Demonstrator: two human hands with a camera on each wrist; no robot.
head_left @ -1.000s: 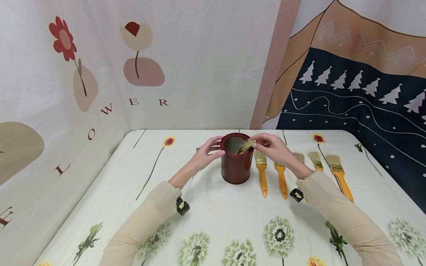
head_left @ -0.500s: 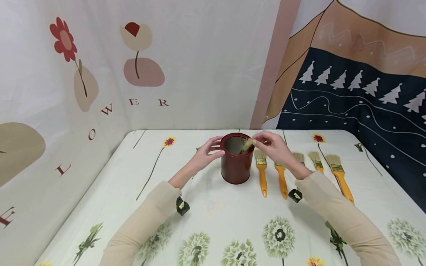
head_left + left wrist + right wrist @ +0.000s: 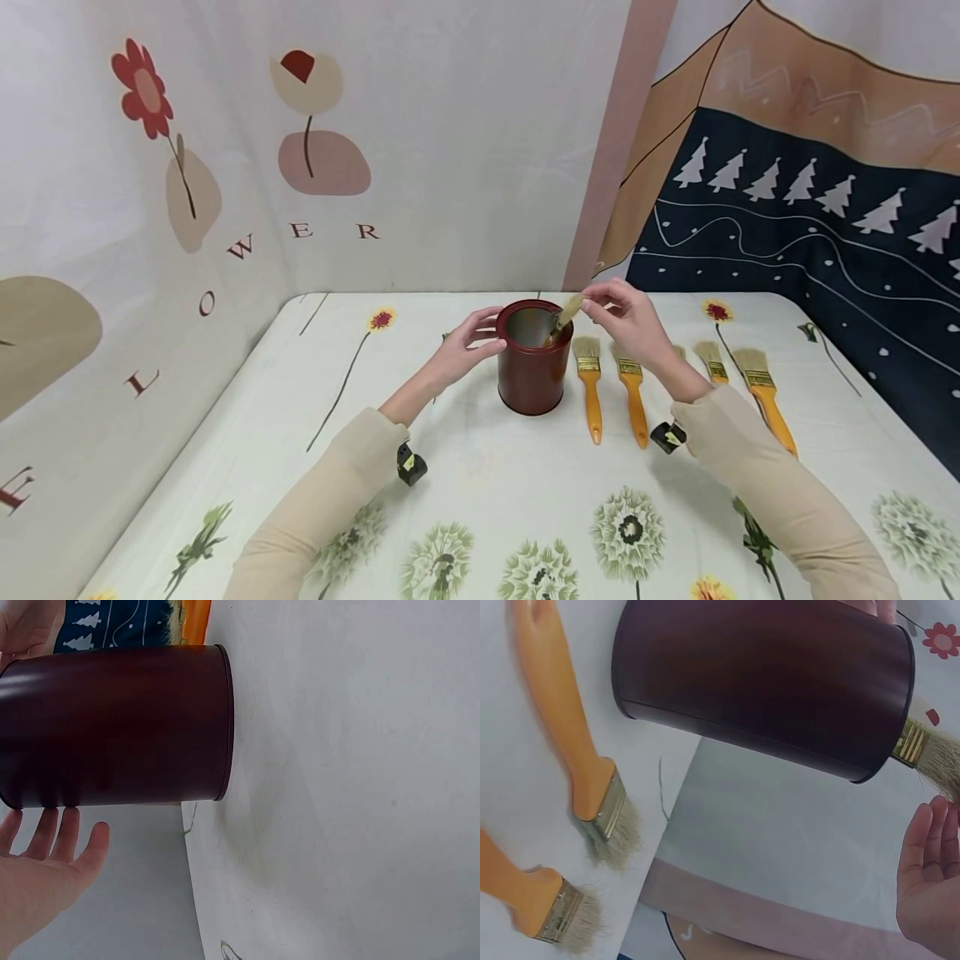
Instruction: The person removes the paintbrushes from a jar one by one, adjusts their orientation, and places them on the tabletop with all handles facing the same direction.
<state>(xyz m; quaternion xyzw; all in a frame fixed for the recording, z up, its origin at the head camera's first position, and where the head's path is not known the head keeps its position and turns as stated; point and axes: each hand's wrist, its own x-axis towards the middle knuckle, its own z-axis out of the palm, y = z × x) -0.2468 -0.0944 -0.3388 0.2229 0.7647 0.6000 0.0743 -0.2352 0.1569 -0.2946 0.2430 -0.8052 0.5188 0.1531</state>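
Observation:
A dark red can [image 3: 532, 379] stands upright on the table. My left hand [image 3: 468, 346] is at its left side, thumb near the front of the rim. In the left wrist view, the fingers [image 3: 66, 832] are mostly straight, with several tips against the can wall. A paintbrush [image 3: 568, 310] leans bristles-up in the can, its handle mostly hidden inside. Above the right of the rim, my right hand [image 3: 630, 325] pinches the bristle tips. The right wrist view shows the brush's metal band [image 3: 912, 742] just beyond the can's mouth.
Right of the can lie several orange-handled paintbrushes, bristles toward the back, including the nearest paintbrush [image 3: 592, 396], a second paintbrush [image 3: 636, 404] and the outermost paintbrush [image 3: 772, 408]. A flower-printed cloth [image 3: 480, 500] covers the table. Printed hangings [image 3: 450, 150] enclose the back and sides.
My right hand has moved up and to the right, bringing the bristle end with it, so more of it shows above the rim. The left hand and can have stayed put.

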